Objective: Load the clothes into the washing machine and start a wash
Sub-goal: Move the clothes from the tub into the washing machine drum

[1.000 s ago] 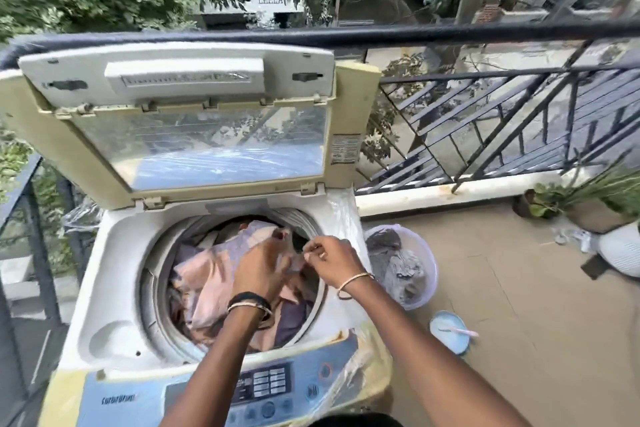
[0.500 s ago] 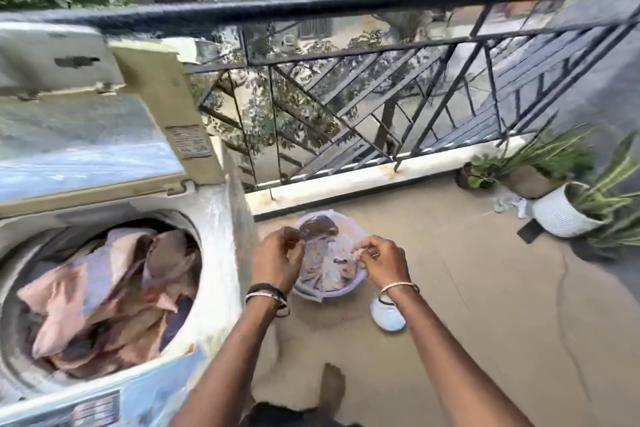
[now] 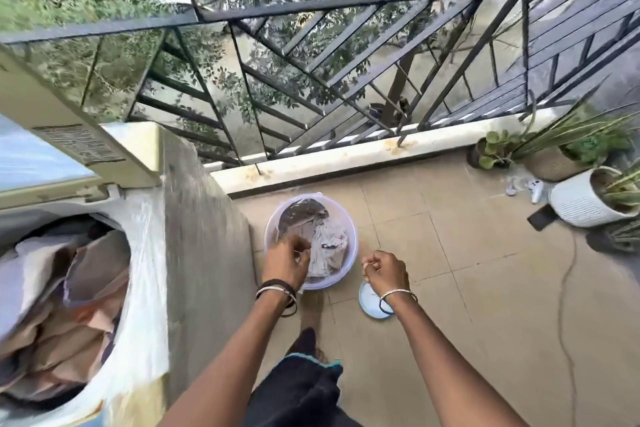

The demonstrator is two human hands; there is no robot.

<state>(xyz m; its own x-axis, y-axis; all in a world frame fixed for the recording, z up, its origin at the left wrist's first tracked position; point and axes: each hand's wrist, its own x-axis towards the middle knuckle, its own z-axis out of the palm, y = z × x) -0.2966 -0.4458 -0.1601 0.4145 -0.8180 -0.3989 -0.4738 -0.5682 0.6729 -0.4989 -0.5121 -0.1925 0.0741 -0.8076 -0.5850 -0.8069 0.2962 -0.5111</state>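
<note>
One washing machine on tiled balcony floor, black railing beyond.

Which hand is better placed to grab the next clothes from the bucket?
Left. The left hand hangs over the bucket of clothes, nearer the washing machine; the right hand sits off its rim, above the small blue dish.
</note>
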